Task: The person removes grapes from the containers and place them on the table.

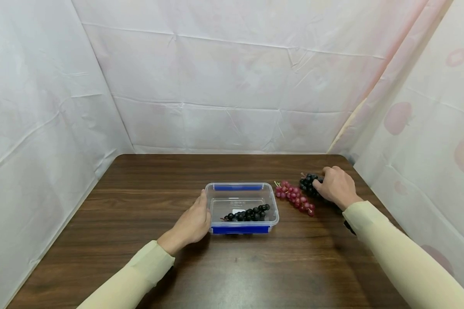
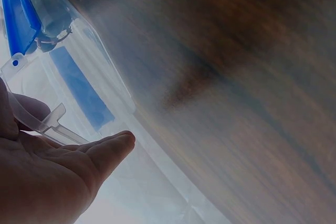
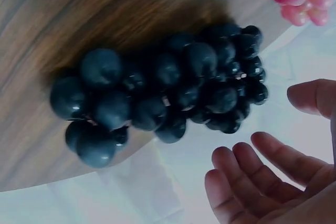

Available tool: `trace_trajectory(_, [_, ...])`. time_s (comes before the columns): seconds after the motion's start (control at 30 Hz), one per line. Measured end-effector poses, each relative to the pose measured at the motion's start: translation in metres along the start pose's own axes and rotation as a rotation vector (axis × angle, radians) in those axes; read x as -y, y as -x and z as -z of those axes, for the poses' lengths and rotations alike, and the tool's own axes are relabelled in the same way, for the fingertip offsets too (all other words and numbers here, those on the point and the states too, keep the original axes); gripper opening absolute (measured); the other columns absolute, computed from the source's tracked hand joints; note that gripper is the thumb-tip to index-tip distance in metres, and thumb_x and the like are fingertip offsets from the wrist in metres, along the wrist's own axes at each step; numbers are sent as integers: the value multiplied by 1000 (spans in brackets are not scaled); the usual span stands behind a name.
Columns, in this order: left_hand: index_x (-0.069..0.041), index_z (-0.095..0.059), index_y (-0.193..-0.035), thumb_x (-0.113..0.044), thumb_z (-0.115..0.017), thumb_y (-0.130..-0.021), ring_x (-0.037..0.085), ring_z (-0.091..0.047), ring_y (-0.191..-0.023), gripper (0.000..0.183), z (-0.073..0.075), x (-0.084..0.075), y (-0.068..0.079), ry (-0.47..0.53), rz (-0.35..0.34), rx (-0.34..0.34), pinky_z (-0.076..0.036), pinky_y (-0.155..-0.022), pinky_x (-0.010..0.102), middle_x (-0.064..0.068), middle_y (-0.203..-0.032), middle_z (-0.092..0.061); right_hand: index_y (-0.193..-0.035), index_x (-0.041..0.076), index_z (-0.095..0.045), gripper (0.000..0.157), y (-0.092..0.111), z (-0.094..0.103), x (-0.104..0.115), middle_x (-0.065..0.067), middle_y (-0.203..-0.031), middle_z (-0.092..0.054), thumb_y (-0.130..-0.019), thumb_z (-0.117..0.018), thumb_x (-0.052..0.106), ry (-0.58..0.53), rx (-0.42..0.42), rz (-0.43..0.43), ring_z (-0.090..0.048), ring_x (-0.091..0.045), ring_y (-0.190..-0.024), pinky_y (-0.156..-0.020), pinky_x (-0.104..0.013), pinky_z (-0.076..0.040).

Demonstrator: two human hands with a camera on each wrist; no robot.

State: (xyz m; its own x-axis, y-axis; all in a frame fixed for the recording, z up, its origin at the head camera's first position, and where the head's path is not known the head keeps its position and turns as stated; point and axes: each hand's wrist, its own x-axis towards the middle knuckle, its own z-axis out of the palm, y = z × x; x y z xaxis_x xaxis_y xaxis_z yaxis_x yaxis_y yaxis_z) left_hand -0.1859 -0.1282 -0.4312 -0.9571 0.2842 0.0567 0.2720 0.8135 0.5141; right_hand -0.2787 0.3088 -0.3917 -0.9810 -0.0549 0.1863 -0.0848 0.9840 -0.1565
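A clear plastic container [image 1: 237,195] with blue clips stands on the table, holding one bunch of black grapes [image 1: 249,214] along its near side. Against the container's left wall rests my left hand [image 1: 191,219], fingers extended along the side. In the left wrist view the left hand [image 2: 58,171] is right at a clear flap [image 2: 55,121] of the container. My right hand [image 1: 336,186] is over a second bunch of black grapes [image 1: 309,182] at the table's right. The right wrist view shows the right hand's spread fingers [image 3: 252,182] beside this bunch [image 3: 168,85], thumb apart from them.
A bunch of red grapes [image 1: 295,197] lies between the container and the right-hand black bunch. The dark wooden table [image 1: 147,180] is bordered by pale hanging cloth [image 1: 224,86] at the back and both sides.
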Motion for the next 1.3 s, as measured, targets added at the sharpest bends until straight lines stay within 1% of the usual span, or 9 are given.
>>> trace_trajectory(0.13, [12,-4,-159,-15,-36,-106,39,-28,-150,67,0,-1,0,2,3,1,-28,-121,51,32,-163,-21,-127,-8,-64,50,1,4,9,-29,-110,-62,-97,-62,32,-29,-4,17,-63,-41,-89,-71,-57,-52])
trace_trajectory(0.27, [12,-4,-159,-14,-36,-106,39,-27,-150,67,0,0,0,1,1,2,-27,-121,51,32,-163,-20,-125,-6,-67,47,3,7,17,-25,-109,-63,-97,-64,32,-55,-30,37,-64,-39,-89,-71,-55,-53])
trace_trajectory(0.53, [12,-4,-159,-15,-36,-106,39,-28,-150,67,0,0,0,7,4,2,-27,-121,51,31,-163,-20,-113,0,-73,35,5,8,29,-22,-107,-67,-96,-66,29,-112,-127,97,-65,-39,-92,-75,-57,-53])
trace_trajectory(0.7, [12,-4,-159,-15,-36,-106,40,-29,-149,67,0,0,1,10,4,3,-28,-121,52,32,-163,-21,-111,2,-74,32,6,7,35,-20,-107,-69,-95,-67,29,-143,-169,135,-66,-38,-91,-74,-57,-53])
trace_trajectory(0.83, [12,-5,-159,-14,-37,-106,40,-30,-149,67,0,0,1,7,1,0,-29,-120,52,33,-162,-23,-110,4,-74,29,7,7,39,-18,-108,-70,-95,-67,28,-178,-172,166,-66,-37,-92,-76,-56,-53])
trace_trajectory(1.0, [12,-4,-159,-14,-36,-106,41,-30,-149,67,1,0,1,10,-1,1,-29,-120,52,33,-162,-22,-115,4,-72,32,10,6,44,-17,-110,-70,-96,-69,29,-211,-152,209,-67,-35,-96,-81,-55,-53])
trace_trajectory(1.13, [12,-4,-159,-14,-36,-106,41,-29,-149,67,1,0,1,12,-2,3,-29,-120,52,33,-162,-22,-120,4,-71,35,11,4,46,-17,-112,-71,-96,-69,31,-218,-139,231,-68,-34,-96,-80,-54,-54])
trace_trajectory(1.3, [13,-4,-159,-14,-36,-106,40,-29,-149,67,1,1,2,14,-3,1,-28,-120,52,33,-162,-22,-122,6,-71,37,12,3,49,-14,-112,-71,-96,-70,33,-223,-143,249,-68,-33,-95,-79,-53,-54])
